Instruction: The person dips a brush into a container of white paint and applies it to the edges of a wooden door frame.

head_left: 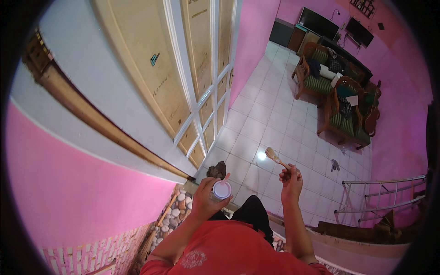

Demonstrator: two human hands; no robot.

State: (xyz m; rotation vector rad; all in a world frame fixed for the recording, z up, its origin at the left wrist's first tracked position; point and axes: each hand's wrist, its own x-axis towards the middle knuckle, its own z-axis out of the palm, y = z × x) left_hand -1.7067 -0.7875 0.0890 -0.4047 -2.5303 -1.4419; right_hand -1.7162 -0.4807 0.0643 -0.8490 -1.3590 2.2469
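My left hand (205,200) is wrapped round a small round cup (222,189) of pale lilac-white paint, held in front of my red shirt. A short pinkish stick-like piece (226,177) rises at its rim; I cannot make out what it is. My right hand (291,181) grips a paintbrush (273,156) by its handle, its tan bristles pointing up and left, apart from the cup. To the left stands a door (142,48) with bare yellowish wood panels and pale grey-white framing. A small teal-and-dark item (154,59) is on one panel.
A crumpled dark cloth (217,170) lies on the white tiled floor (256,119) by the door's foot. A metal ladder (385,195) lies at the right. Wooden chairs with green striped cushions (321,85) stand farther off. A pink wall (73,178) borders the left.
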